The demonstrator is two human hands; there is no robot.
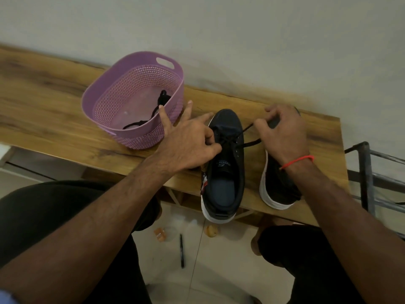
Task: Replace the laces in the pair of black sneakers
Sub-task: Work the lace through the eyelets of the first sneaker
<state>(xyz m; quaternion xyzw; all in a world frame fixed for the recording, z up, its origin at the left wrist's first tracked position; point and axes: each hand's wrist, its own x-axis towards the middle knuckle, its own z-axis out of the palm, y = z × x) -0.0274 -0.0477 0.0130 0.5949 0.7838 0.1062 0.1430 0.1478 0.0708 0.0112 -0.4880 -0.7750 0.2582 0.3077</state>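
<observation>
Two black sneakers with white soles stand on the wooden table. The left sneaker points away from me, with a black lace threaded through its front eyelets. My left hand pinches the lace at the shoe's left side with thumb and forefinger, its other fingers spread. My right hand pinches the lace's free end just right of the toe and pulls it out to the right. The right sneaker is mostly hidden under my right wrist. Another black lace lies in the purple basket.
The basket stands left of the shoes, near my left fingertips. The wooden table runs along a pale wall. A metal frame stands off the table's right end. A black pen and small bits lie on the floor between my knees.
</observation>
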